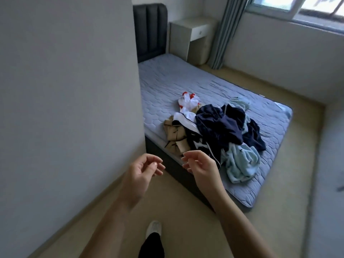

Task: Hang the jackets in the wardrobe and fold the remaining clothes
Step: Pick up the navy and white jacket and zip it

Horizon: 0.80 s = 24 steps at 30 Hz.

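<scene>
left hand [143, 171] and right hand [200, 167] hover side by side over the floor, fingers loosely curled, holding nothing; just beyond them a heap of clothes [223, 131] lies on the grey mattress [176, 79], by its near edge.

A tall pale grey wall panel [70, 90] shuts off the whole left side, reaching the bed's edge. A heap of navy, pale blue, tan and white clothes [219, 131] covers the near part of the quilted grey-blue mattress [176, 77]. Beyond the heap the mattress lies bare up to the dark padded headboard [150, 28]. Beige floor [290, 179] runs open along the bed's right side.
</scene>
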### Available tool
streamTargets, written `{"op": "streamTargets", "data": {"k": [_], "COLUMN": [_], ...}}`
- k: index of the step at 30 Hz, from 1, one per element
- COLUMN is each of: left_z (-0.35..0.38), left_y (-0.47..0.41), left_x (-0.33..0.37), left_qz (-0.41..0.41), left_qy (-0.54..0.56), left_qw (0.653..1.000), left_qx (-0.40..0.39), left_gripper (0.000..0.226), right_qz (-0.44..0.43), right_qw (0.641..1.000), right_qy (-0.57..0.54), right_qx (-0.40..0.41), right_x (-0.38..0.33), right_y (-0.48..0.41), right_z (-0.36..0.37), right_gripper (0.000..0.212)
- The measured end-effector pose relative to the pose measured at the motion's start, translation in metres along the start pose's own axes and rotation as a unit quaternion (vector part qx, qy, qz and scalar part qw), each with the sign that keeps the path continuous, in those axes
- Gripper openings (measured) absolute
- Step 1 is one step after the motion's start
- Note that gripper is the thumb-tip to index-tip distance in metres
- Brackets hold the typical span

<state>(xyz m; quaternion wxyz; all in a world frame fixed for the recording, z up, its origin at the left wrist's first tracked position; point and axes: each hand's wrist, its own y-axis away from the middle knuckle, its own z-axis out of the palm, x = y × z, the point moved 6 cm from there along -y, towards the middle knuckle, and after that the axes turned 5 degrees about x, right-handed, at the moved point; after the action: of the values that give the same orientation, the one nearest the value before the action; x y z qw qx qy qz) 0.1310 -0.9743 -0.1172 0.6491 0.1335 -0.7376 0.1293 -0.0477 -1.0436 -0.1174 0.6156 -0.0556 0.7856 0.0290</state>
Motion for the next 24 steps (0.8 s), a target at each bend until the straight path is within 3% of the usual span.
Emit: {"op": "streamTargets", "data": {"k": [7,13,17,24], "left_z": [0.028,0.092,0.142,0.233], "left_y": [-0.163,-0.252,-0.312,-0.436], "left_x": [-0.006,-0.028,-0.062,-0.140], "left_qz": [-0.011,-0.041,-0.070,-0.111], "left_qy": [-0.024,-0.031,-0.091,-0.173], "left_qw": [0.999,0.993,0.982,0.967], "left_qx": [-0.045,-0.106,-0.150,-0.152], "left_gripper": [0.024,0.025,0.022,0.024], "right_qz": [0.058,0.135,0.163,0.220], "right_qw": [0.996,0.985,0.982,0.970], "right_qy": [-0.006,-0.008,0.004,0.089], "right_qx": [0.064,0.103,0.099,0.045], "right_x": [0.022,0.072,0.112,0.211], "right_y": [-0.120,-0.187,-0.252,-0.402], "right_z": [-0.011,-0.038,-0.057,-0.081], "right_gripper": [0.028,0.026,0.027,0.032]}}
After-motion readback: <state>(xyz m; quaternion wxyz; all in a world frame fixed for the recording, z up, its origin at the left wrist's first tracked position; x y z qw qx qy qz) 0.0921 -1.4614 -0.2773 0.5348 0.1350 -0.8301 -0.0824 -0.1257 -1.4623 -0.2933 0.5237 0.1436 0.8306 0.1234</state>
